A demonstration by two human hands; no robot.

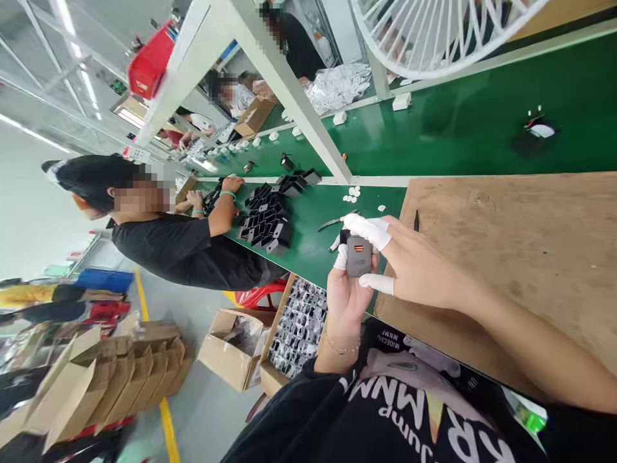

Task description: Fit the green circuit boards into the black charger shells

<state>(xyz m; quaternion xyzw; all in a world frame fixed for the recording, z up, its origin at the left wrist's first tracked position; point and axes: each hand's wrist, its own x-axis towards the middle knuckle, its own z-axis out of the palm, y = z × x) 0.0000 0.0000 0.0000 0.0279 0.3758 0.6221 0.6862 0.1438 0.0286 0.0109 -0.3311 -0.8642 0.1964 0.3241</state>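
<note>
A dark grey charger [359, 257] with an orange USB port faces me, held between both hands above the bench edge. My left hand [348, 296], with a white finger cot on the thumb, grips it from below and is closed around it. From the right, my right hand [419, 267] closes on the charger too, its white-cotted fingers along the top and thumb at the lower corner. Just behind the hands lies a thin curved tool [332, 223], partly hidden. Small white discs [354, 191] are scattered on the green bench beyond.
A cardboard sheet [506, 257] covers the bench at right, with a small black piece [416, 220] on it. Black housings [267, 218] are grouped to the left, near a co-worker [178, 251]. A box of wrapped parts [299, 325] stands below. A white fan [443, 38] is overhead.
</note>
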